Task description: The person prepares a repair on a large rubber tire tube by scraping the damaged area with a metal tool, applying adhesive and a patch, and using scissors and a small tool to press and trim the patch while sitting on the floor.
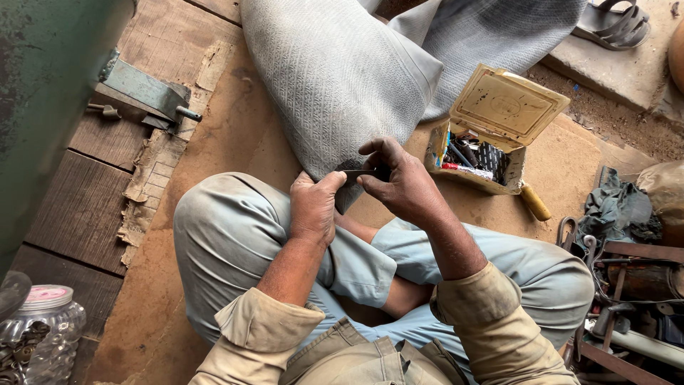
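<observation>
I sit cross-legged on a wooden floor, looking down at my knees. My left hand (313,205) and my right hand (396,184) are held together just above my lap, both pinching a small dark flat piece (362,173) between thumb and fingers. What the piece is I cannot tell. Right behind my hands lies a large grey textured fabric (342,78), draped toward me; its lower corner reaches down to my fingers.
An open tan box (507,107) with pens and small tools stands to the right, a wooden handle (534,202) beside it. Metal tools and dark cloth (618,208) pile at far right. A clear jar (43,335) sits lower left, a sandal (614,26) top right.
</observation>
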